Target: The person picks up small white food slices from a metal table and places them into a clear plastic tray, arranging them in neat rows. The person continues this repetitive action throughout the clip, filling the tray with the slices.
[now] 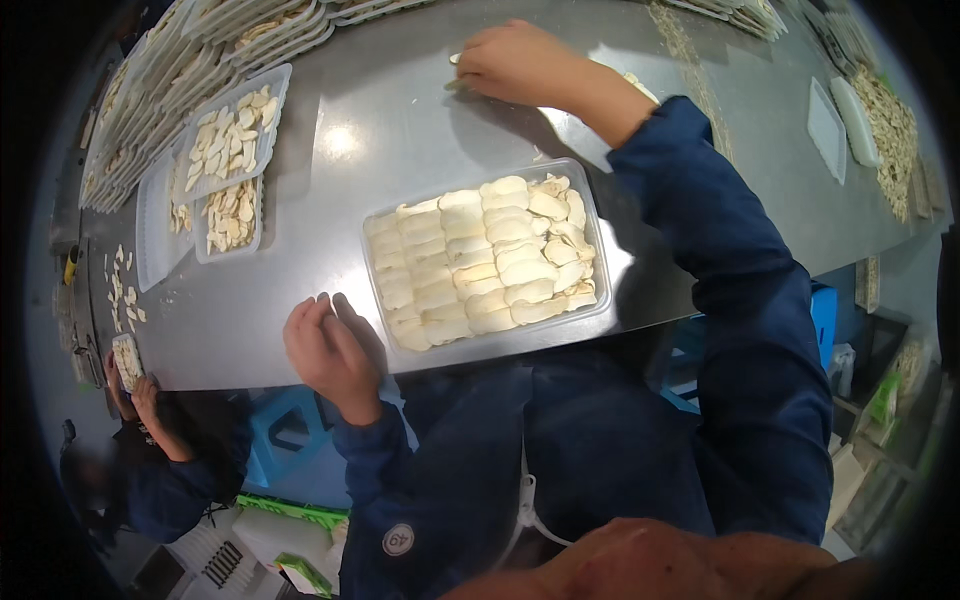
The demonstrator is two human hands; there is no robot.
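Note:
Before me on the metal table lies a clear plastic tray [604, 292] filled with overlapping rows of pale dried slices [480, 262]; those along its right side lie less evenly. My left hand [330, 356] rests on the table just left of the tray, fingers loosely bent and holding nothing. Beyond the tray's far edge, my right hand [517, 64] is low over the metal surface, palm down with fingers drawn together. A pale slice [454, 58] shows at its fingertips; the fingers hide whether it is gripped. Another pale piece [639, 84] shows partly behind my right forearm.
Stacked slice-filled trays [157, 90] line the far left, with loose trays [232, 139] before them. Scattered slices [124, 289] lie near a co-worker's hands [146, 397], which hold a small filled tray [127, 364]. At right are a slice heap [885, 135] and an upright-looking tray [826, 131].

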